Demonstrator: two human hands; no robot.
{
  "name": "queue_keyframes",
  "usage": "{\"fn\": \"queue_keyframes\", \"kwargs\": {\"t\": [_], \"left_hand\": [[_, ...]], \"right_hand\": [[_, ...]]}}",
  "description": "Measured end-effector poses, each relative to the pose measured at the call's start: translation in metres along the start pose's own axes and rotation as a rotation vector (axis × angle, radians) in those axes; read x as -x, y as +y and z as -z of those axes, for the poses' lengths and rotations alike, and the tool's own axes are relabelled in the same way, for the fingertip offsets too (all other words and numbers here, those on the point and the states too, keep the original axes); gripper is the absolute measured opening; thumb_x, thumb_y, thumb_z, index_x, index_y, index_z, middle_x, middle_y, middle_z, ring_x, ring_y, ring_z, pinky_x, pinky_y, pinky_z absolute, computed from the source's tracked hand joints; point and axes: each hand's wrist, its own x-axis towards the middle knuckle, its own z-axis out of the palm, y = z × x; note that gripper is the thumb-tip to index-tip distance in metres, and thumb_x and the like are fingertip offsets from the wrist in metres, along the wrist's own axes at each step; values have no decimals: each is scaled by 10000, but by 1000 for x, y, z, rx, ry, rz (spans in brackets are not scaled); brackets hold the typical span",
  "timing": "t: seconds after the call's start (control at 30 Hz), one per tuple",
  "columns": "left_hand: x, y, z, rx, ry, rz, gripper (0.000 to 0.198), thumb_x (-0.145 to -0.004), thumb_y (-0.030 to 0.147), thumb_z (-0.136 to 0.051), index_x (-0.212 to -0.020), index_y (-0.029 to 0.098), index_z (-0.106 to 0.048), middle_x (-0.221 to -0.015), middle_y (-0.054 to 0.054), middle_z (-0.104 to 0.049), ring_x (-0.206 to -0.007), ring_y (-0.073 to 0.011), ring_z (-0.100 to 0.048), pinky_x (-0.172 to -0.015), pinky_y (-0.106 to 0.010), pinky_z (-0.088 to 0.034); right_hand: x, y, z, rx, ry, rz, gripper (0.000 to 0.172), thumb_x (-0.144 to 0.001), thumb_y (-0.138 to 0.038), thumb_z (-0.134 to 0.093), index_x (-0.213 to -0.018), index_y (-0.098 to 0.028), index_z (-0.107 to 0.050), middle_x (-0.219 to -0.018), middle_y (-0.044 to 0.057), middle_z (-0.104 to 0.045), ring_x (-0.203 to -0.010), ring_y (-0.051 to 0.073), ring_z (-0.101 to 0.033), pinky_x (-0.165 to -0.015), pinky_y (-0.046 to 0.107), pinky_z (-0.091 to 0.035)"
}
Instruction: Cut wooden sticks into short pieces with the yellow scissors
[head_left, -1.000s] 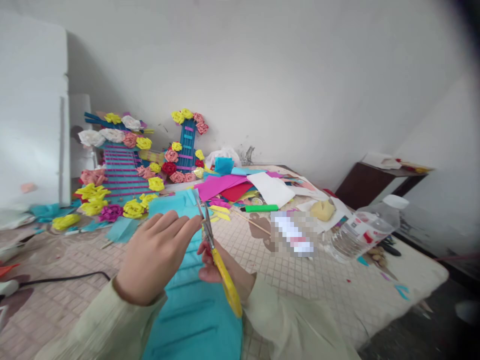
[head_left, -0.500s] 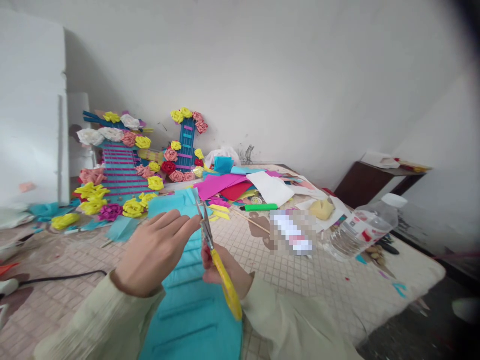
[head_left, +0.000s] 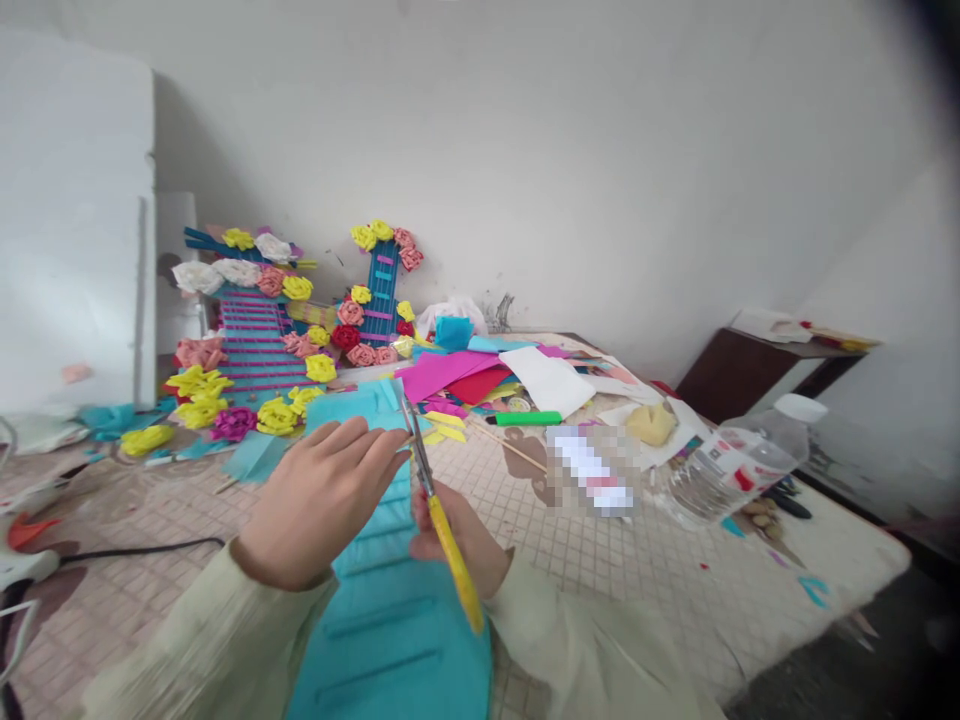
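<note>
In my right hand point(head_left: 465, 540) is a pair of scissors point(head_left: 450, 550) with yellow handles, its metal blades pointing away from me. My left hand point(head_left: 322, 500) is closed, its fingertips pinched right beside the blades. What they pinch is too small or hidden to make out. Below both hands lies a long turquoise piece point(head_left: 397, 640) with raised crosswise ridges, partly covered by the hands and sleeves. Turquoise paper point(head_left: 352, 402) lies just beyond the left hand.
Two blue panels with paper flowers, a wide one point(head_left: 259, 345) and a narrow one point(head_left: 381, 290), lean at the back. Beyond my hands are coloured sheets point(head_left: 450, 372) and a green marker point(head_left: 527, 418). A plastic bottle point(head_left: 739, 465) stands right; a black cord point(head_left: 142, 550) runs left.
The scissor blades have come closer together. My view has turned slightly left, so more of a white tool with an orange part shows at the left edge. Both hands keep nearly the same pose.
</note>
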Motion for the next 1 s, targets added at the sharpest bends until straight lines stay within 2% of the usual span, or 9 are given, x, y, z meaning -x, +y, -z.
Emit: {"fn": "queue_keyframes", "kwargs": {"t": [0.13, 0.3, 0.4, 0.53, 0.63, 0.83, 1.0], "left_hand": [[1, 0, 0, 24, 7, -31, 305, -954, 125, -308, -878, 150, -602, -633, -28, -554, -609, -192, -528, -561, -319, -399], [-1, 1, 0, 33, 23, -42, 311, -970, 145, -287, -907, 142, -591, -636, -26, -561, -614, -189, -543, -563, -319, -411], [-1, 1, -2, 38, 24, -50, 305, -973, 146, -284, -904, 147, -582, -642, -26, -576, -624, -181, -552, -569, -314, -420], [-2, 3, -5, 49, 78, -34, 282, -970, 131, -300, -885, 157, -567, -633, -17, -589, -611, -164, -549, -562, -297, -415], [-2, 3, -6, 48, 115, -27, 262, -967, 115, -312, -888, 150, -559, -637, -16, -598, -602, -161, -552, -552, -294, -410], [-1, -1, -7, 46, 129, -52, 251, -963, 113, -322, -890, 135, -562, -621, -12, -565, -592, -179, -547, -548, -309, -410], [-1, -5, -7, 32, 119, -60, 269, -965, 120, -320, -884, 129, -577, -626, -17, -552, -598, -184, -538, -553, -316, -401]], "right_hand": [[1, 0, 1, 20, -31, -37, 396, -635, -445, -716, -733, -226, -401, -669, -45, -327, -607, 118, -312, -526, 260, -300], [2, 0, 1, 21, -55, -17, 428, -663, -493, -710, -745, -232, -381, -696, -39, -325, -622, 126, -311, -559, 281, -308], [3, 3, 2, 27, -80, -43, 375, -677, -409, -696, -720, -234, -368, -667, -45, -339, -591, 118, -319, -524, 263, -295], [4, 6, 2, 49, -27, -32, 272, -653, -191, -626, -683, -230, -358, -629, -54, -336, -554, 107, -300, -503, 252, -260], [5, 5, 0, 20, -12, 1, 258, -603, -116, -571, -670, -228, -348, -631, -53, -320, -549, 101, -281, -489, 246, -234], [4, 13, -2, -66, -32, -30, 250, -575, -108, -566, -691, -226, -379, -609, -68, -305, -521, 84, -286, -464, 221, -214], [4, 16, -2, 44, 4, -46, 234, -608, -176, -578, -642, -222, -352, -567, -69, -315, -494, 79, -291, -445, 219, -205]]}}
